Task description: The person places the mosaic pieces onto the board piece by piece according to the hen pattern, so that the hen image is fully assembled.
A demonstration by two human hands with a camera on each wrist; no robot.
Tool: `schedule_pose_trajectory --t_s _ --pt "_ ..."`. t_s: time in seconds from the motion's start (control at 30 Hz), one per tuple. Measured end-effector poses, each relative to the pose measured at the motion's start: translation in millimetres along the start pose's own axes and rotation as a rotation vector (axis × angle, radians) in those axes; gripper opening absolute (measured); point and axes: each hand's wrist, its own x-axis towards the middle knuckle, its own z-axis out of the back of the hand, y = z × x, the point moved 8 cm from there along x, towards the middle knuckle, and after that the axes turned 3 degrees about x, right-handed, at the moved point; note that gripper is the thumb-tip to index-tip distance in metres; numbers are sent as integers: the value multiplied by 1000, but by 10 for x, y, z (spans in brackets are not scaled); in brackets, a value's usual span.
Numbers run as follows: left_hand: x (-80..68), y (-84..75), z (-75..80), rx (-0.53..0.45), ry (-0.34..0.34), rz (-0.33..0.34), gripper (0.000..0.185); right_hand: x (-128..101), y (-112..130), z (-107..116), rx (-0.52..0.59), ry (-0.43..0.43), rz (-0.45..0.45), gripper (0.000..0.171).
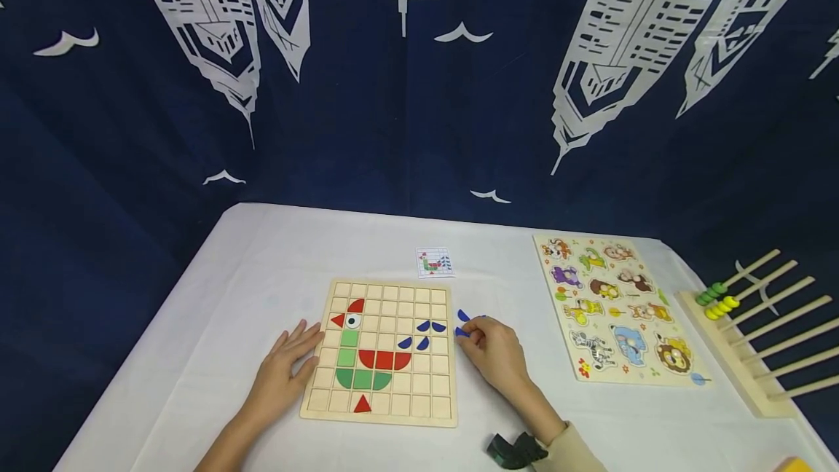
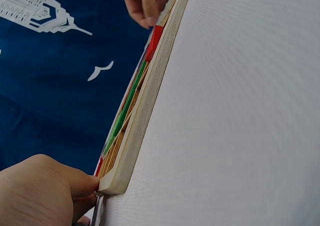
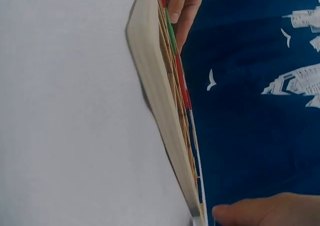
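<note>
A square wooden grid board point(image 1: 419, 393) lies on the table and bears red, green and blue flat pieces laid out like a bird. My left hand point(image 1: 282, 366) touches its left edge with fingers fairly straight; the left wrist view shows the thumb point(image 2: 75, 180) at the board's corner. Just right of the board, my right hand point(image 1: 494, 355) has bent fingers and pinches a blue petal-shaped piece point(image 1: 462, 331) at thumb and fingertip. Another blue piece point(image 1: 462, 315) lies just beyond, and a third is mostly hidden behind the hand. Four-sided cells hold several blue pieces point(image 1: 422, 343).
Behind the board lies a small picture card point(image 1: 435, 262) with a similar bird. To the right are an animal puzzle board point(image 1: 616, 312) and a wooden peg rack point(image 1: 734, 355) with green and yellow beads. A dark blue curtain point(image 1: 406, 130) hangs behind the white table point(image 1: 216, 297).
</note>
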Motion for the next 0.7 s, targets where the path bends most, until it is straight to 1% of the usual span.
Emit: schedule_pose_trajectory --t_s 0.17,0.27,0.47,0.6,0.7 --pt "7 5 -8 -2 12 12 43 -22 145 -71 66 47 23 12" --pt "9 12 -13 -1 19 20 43 -36 200 -137 79 77 32 13" --pt "7 16 -1 6 18 22 43 -52 224 -213 90 90 45 12" --pt "3 12 2 0 8 13 43 -44 196 -172 87 92 35 13" --pt "4 1 -3 0 -3 -5 43 -24 126 -43 70 50 17 12"
